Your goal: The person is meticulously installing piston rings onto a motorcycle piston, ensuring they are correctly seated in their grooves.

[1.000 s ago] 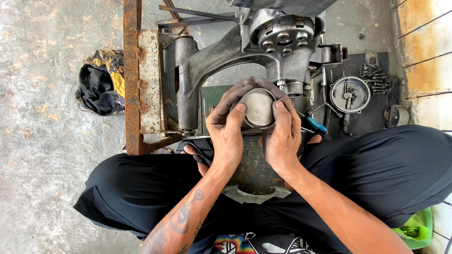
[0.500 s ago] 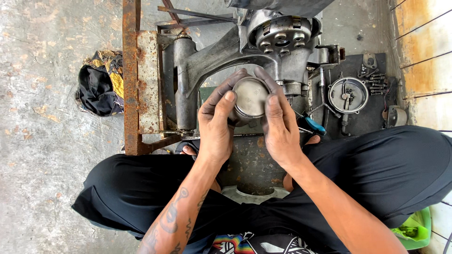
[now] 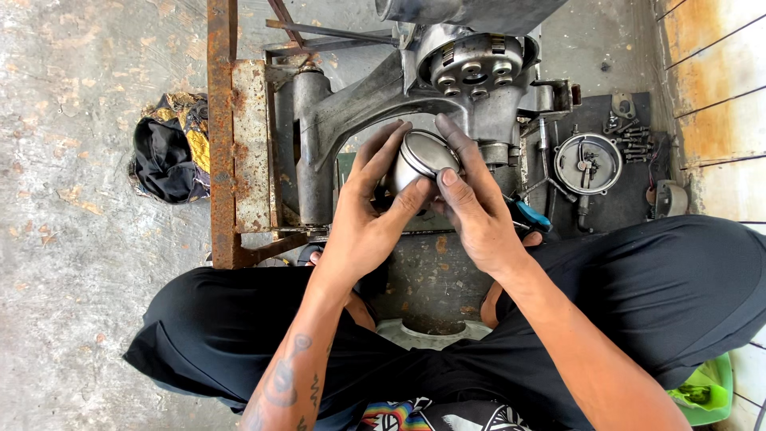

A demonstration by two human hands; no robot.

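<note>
Both hands hold a round silver metal piston (image 3: 420, 160) in front of a grey engine casing (image 3: 447, 88). My left hand (image 3: 363, 215) wraps its left side, fingers spread upward, thumb on the lower edge. My right hand (image 3: 472, 203) grips its right side with the index finger along the rim and the thumb on the front. The piston is tilted, its flat crown facing up and to the right. I sit cross-legged in black trousers behind it.
A rusty steel frame (image 3: 223, 144) stands left of the engine. A black and yellow rag (image 3: 170, 156) lies on the concrete floor at the left. A round metal plate part (image 3: 588, 163) and several small bolts (image 3: 634, 136) rest on a dark mat at the right. A blue-handled tool (image 3: 528, 214) lies by my right wrist.
Both hands have lifted the piston up and away from my lap toward the engine casing, and tilted it so its crown shows. My fingers have spread wider around it.
</note>
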